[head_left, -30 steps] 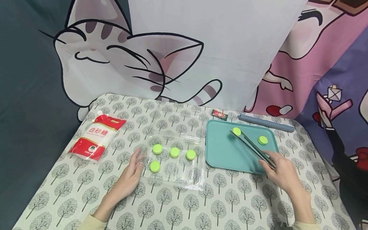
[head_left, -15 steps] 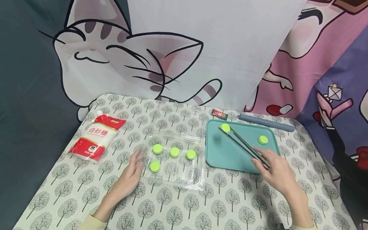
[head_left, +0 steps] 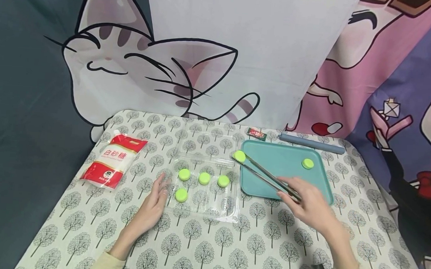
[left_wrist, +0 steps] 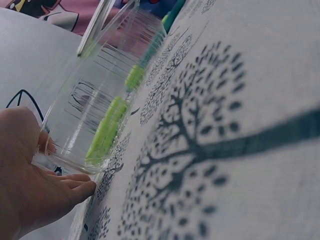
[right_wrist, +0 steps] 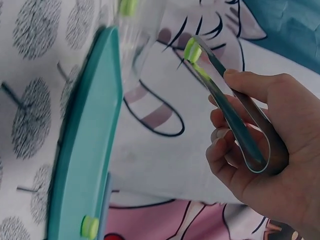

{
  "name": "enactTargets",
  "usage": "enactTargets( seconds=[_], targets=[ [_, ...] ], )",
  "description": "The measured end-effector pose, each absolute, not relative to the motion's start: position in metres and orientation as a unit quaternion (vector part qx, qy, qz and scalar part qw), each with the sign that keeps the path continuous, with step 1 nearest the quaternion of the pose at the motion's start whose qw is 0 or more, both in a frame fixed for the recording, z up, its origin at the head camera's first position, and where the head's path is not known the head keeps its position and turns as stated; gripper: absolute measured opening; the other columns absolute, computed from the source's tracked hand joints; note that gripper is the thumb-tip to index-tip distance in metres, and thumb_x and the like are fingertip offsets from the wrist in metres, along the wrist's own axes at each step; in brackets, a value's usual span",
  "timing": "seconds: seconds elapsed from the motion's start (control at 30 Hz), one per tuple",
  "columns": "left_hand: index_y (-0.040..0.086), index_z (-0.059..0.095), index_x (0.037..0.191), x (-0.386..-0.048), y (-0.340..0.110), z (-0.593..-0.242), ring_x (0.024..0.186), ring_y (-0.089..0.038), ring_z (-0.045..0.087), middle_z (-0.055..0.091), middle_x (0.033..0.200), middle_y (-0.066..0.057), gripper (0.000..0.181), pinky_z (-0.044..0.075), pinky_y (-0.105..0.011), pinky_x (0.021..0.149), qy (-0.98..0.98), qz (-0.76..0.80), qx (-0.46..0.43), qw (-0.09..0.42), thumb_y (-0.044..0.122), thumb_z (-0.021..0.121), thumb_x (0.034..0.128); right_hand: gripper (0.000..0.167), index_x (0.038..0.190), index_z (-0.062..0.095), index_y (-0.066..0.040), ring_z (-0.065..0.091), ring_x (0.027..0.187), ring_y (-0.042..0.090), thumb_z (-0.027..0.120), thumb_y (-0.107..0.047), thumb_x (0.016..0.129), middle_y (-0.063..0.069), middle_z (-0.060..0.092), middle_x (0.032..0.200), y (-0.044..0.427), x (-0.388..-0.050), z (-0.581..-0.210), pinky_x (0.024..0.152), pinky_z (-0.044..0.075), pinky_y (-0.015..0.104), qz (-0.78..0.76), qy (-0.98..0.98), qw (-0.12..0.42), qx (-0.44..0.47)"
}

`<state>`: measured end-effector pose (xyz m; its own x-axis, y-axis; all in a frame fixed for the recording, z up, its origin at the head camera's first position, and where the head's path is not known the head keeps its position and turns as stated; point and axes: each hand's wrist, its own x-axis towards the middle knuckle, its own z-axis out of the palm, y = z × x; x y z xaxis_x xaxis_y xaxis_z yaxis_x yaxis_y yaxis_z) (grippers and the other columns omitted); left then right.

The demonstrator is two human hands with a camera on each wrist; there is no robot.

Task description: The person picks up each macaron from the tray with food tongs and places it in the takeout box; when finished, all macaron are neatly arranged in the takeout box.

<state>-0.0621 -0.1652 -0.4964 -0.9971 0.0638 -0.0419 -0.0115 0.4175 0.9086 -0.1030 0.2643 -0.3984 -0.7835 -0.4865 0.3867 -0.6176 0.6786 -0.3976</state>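
Metal food tongs (head_left: 263, 173) are held in my right hand (head_left: 310, 203), thumb on one arm and fingers curled round the other. Their tips pinch a bright green macaron (head_left: 240, 156), raised above the tray's left edge near the box; its paler middle band shows in the right wrist view. My left hand (head_left: 153, 203) grips the left wall of a clear plastic box (head_left: 232, 217), a digit visible through the plastic in the left wrist view (left_wrist: 47, 142). Several green macarons (head_left: 204, 178) lie in the box, whose lid is folded back. Another macaron (head_left: 307, 163) lies on the teal tray (head_left: 279, 189).
A red and white sugar bag (head_left: 114, 160) lies left of the box. Behind the tray are a small red and green packet (head_left: 257, 134) and a grey-blue rod (head_left: 312, 144). A tree-patterned cloth (head_left: 207, 255) covers the table, with a printed curtain behind.
My right hand has carried the tongs and pinched macaron leftward, from over the tray's middle to its left edge. The left hand and the box have stayed put.
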Motion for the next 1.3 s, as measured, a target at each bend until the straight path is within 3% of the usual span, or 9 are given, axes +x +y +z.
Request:
enactTargets(
  seconds=[0.23, 0.5, 0.77, 1.0, 1.17, 1.3],
  targets=[
    [0.008, 0.009, 0.163, -0.062, -0.165, -0.497, 0.146, -0.046, 0.037, 0.037, 0.159, -0.024, 0.059, 0.028, -0.061, 0.122, 0.841, 0.540, 0.013, 0.037, 0.014, 0.036, 0.1101, 0.045, 0.130, 0.065, -0.005, 0.053, 0.071, -0.002, 0.077, -0.008, 0.087, -0.002, 0.071, 0.096, 0.245, -0.095, -0.393, 0.057, 0.053, 0.020, 0.259, -0.900, 0.111, 0.331],
    [0.009, 0.009, 0.163, -0.062, -0.166, -0.497, 0.145, -0.046, 0.037, 0.037, 0.159, -0.023, 0.059, 0.027, -0.062, 0.121, 0.841, 0.540, 0.013, 0.037, 0.015, 0.035, 0.1103, 0.042, 0.129, 0.066, -0.006, 0.064, 0.078, 0.002, 0.076, -0.014, 0.089, 0.002, 0.074, 0.106, 0.230, -0.088, -0.391, 0.066, 0.061, 0.025, 0.251, -0.896, 0.085, 0.357],
    [0.009, 0.009, 0.162, -0.062, -0.166, -0.498, 0.145, -0.046, 0.037, 0.038, 0.159, -0.024, 0.059, 0.028, -0.062, 0.121, 0.841, 0.540, 0.013, 0.035, 0.014, 0.035, 0.1103, 0.037, 0.128, 0.067, -0.006, 0.052, 0.073, -0.007, 0.072, -0.017, 0.093, -0.001, 0.073, 0.101, 0.215, -0.088, -0.386, 0.063, 0.056, 0.022, 0.235, -0.892, 0.033, 0.384],
    [0.009, 0.009, 0.162, -0.062, -0.166, -0.499, 0.145, -0.047, 0.038, 0.037, 0.159, -0.025, 0.058, 0.028, -0.062, 0.121, 0.839, 0.543, 0.014, 0.036, 0.015, 0.035, 0.1104, 0.037, 0.130, 0.066, -0.006, 0.066, 0.086, 0.006, 0.068, -0.020, 0.096, 0.001, 0.073, 0.108, 0.205, -0.088, -0.390, 0.085, 0.063, 0.033, 0.202, -0.895, -0.011, 0.397],
    [0.009, 0.009, 0.163, -0.062, -0.166, -0.499, 0.145, -0.046, 0.037, 0.036, 0.160, -0.025, 0.058, 0.028, -0.062, 0.121, 0.839, 0.542, 0.014, 0.037, 0.014, 0.035, 0.1103, 0.037, 0.129, 0.067, -0.006, 0.052, 0.072, -0.006, 0.069, -0.023, 0.096, 0.000, 0.071, 0.103, 0.200, -0.089, -0.394, 0.075, 0.061, 0.025, 0.205, -0.895, -0.045, 0.393],
    [0.009, 0.009, 0.163, -0.062, -0.166, -0.499, 0.145, -0.046, 0.037, 0.036, 0.160, -0.025, 0.059, 0.028, -0.061, 0.121, 0.839, 0.543, 0.015, 0.038, 0.014, 0.035, 0.1103, 0.037, 0.129, 0.068, -0.005, 0.046, 0.066, -0.007, 0.070, -0.021, 0.095, -0.002, 0.068, 0.097, 0.197, -0.089, -0.396, 0.066, 0.055, 0.018, 0.199, -0.897, -0.058, 0.391]
  ],
)
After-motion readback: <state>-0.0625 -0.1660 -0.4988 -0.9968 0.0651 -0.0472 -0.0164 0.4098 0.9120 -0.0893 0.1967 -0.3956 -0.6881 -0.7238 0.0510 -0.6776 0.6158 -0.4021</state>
